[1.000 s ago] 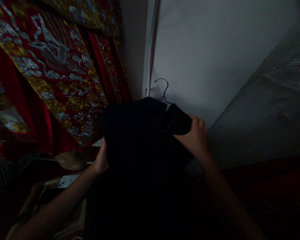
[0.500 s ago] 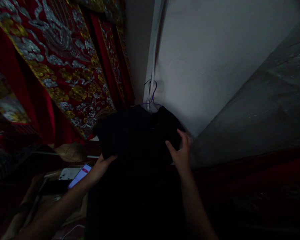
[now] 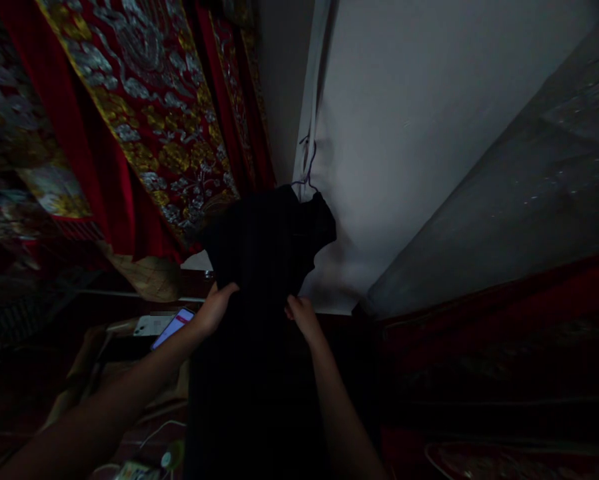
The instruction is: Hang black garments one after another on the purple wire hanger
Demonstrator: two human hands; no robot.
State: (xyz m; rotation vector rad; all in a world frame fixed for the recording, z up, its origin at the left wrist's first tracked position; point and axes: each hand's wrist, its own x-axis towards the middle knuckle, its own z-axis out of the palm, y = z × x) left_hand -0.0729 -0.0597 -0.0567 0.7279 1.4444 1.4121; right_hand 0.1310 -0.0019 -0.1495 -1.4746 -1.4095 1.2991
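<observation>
- Garment, very dark, short-sleeved, at centre and running down to 6 o'clock; lower part lost in shadow.
- Purple hanger at the garment's neck, 12 o'clock; hook overlaps a white strip on the wall; can't tell if it's hung on anything.
- Left hand, 8 o'clock: thumb over front, pinching the garment's side edge.
- Right hand, 6 o'clock: fingers curled tight, pinching the opposite edge below the sleeve.
- Embroidered red hanging, gold and silver motifs, 10 o'clock.
- Pale wall, 1 o'clock; clear plastic sheeting, 3 o'clock.
- Lit smartphone beside a white phone, 8 o'clock, near left forearm.
- White cable, 7 o'clock.
</observation>
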